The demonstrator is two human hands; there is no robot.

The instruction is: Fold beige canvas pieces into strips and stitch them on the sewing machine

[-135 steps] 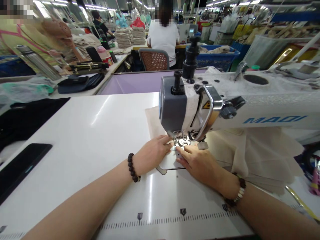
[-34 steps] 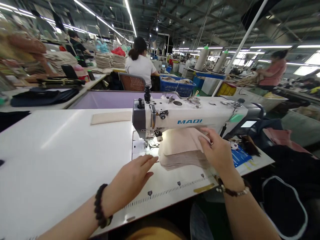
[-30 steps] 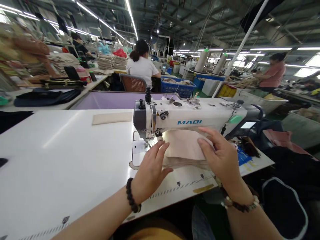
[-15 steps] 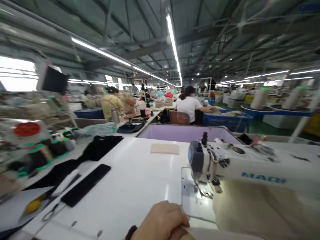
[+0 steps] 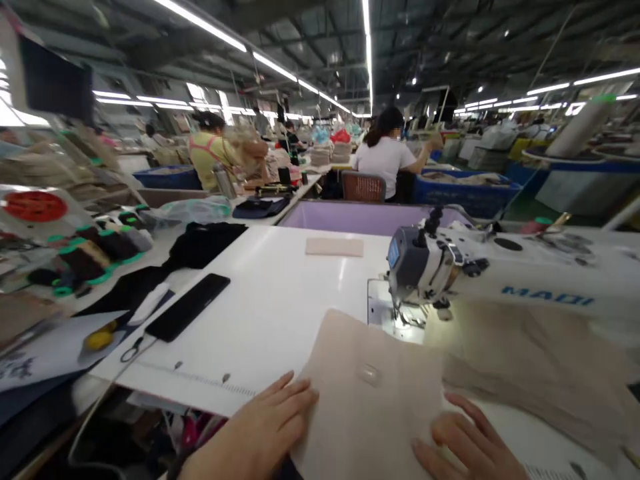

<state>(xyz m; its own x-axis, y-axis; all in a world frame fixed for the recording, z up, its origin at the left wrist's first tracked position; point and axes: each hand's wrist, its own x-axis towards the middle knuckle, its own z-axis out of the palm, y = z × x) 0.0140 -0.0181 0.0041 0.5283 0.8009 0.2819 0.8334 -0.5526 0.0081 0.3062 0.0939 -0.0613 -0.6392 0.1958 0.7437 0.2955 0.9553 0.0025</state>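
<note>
A beige fabric piece (image 5: pixel 373 393) lies flat on the white sewing table (image 5: pixel 260 313), near its front edge. My left hand (image 5: pixel 260 427) rests with fingers spread on the piece's left edge. My right hand (image 5: pixel 470 447) lies flat on its lower right part, fingers apart. A small clear patch shows on the middle of the fabric. Behind it stands the white sewing machine (image 5: pixel 500 273), its grey head and needle just beyond the fabric's far edge. A pile of beige fabric (image 5: pixel 540 360) sits under the machine arm to the right.
A black phone (image 5: pixel 189 315) and scissors (image 5: pixel 131 347) lie at the table's left. A small beige strip (image 5: pixel 335 247) lies further back. Dark cloth (image 5: pixel 205 243) and thread spools (image 5: pixel 95 250) fill the left bench. Other people sit at stations behind.
One fabric piece has come off the pile and now lies flat in front of the machine under both my hands. My view has swung left and down.
</note>
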